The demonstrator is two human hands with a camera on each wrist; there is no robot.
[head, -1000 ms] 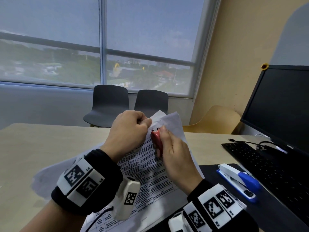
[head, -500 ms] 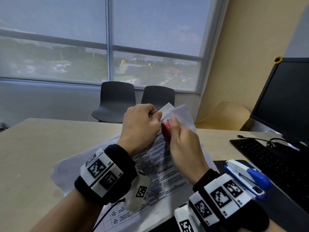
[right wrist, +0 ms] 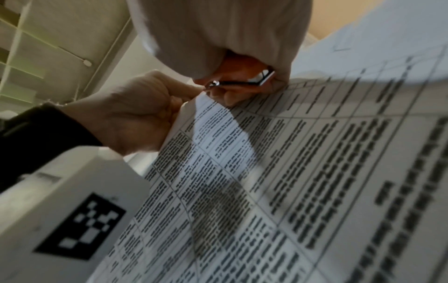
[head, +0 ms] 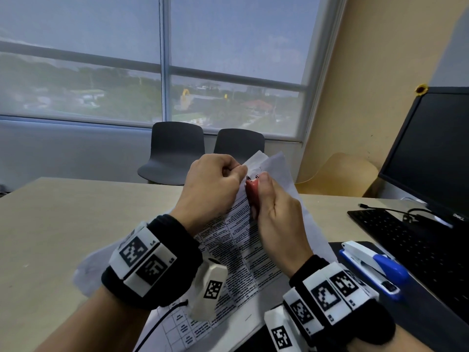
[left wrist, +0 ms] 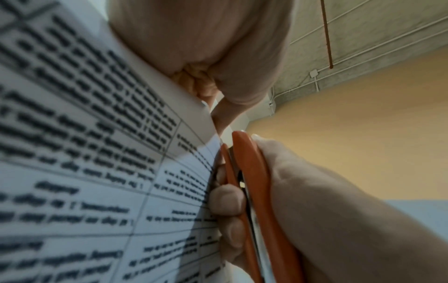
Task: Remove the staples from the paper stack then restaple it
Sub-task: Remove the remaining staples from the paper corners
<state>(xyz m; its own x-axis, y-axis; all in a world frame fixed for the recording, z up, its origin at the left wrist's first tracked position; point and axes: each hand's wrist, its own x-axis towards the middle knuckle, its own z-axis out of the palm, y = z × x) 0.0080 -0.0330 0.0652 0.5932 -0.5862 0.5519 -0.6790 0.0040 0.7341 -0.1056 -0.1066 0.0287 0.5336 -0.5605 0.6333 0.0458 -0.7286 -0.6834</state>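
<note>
A printed paper stack (head: 238,240) is lifted at its far corner above the beige table (head: 63,224). My left hand (head: 215,184) pinches that top corner of the paper stack (left wrist: 84,153) between thumb and curled fingers. My right hand (head: 274,212) grips a red staple remover (head: 252,194), its metal tip at the held corner. The staple remover (left wrist: 252,181) shows orange in the left wrist view, pressed against the page edge. In the right wrist view its metal jaws sit at the paper stack (right wrist: 290,172) corner. No staple can be made out.
A blue and white stapler (head: 373,268) lies on a dark mat at the right. Behind it are a black keyboard (head: 411,240) and a monitor (head: 431,148). Two dark chairs (head: 177,151) stand beyond the table's far edge.
Both hands have stayed together at the paper's top corner, still holding the paper and the remover. The camera view has shifted, and the remover's metal tip now shows at the corner.
</note>
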